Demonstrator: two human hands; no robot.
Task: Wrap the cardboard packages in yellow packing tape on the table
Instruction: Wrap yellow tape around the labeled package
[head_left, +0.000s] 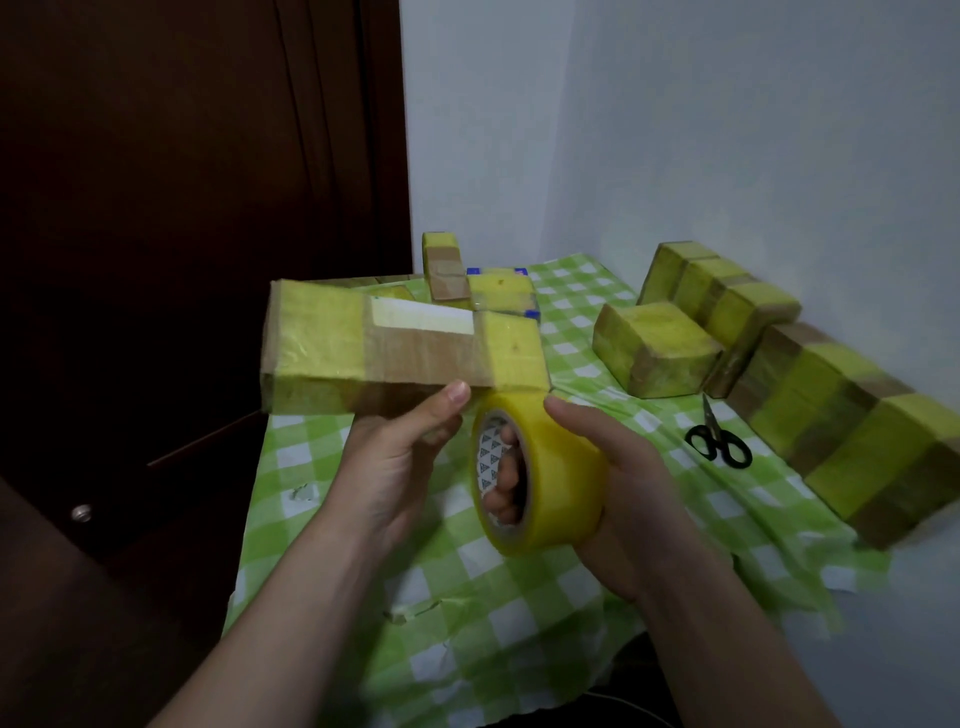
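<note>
1. The left hand (400, 457) holds a long cardboard box (384, 348) in the air above the tabletop (467, 649). Its grip is clamped on the box: the thumb presses the near side, and the fingers are hidden underneath.
2. The box lies roughly level, running left to right. Yellow tape covers both ends. The middle is bare brown cardboard with a white label on top.
3. The right hand (639, 483) holds a tape roll (545, 478). Its grip is closed on the roll, with fingers hooked through the core and the thumb over the outer yellow band.
4. The roll stands on edge just under the box's right end, and its top touches the box there. Its open core faces the left hand, and the two thumbs are near each other.
5. A green and white checked cloth (597, 332) covers the tabletop.
6. Black scissors (719, 441) lie flat on the cloth to the right of the right hand, apart from it.
7. Further right are taped packages: a small block (654, 353), a row (722, 296) of them against the wall behind it, and a long package (852, 431) running toward the near right edge.
8. Behind the held box a partly taped package (444, 265) leans upright, and a flat one (501, 291) lies beside it.
9. A dark wooden door (182, 208) fills the left side.
</note>
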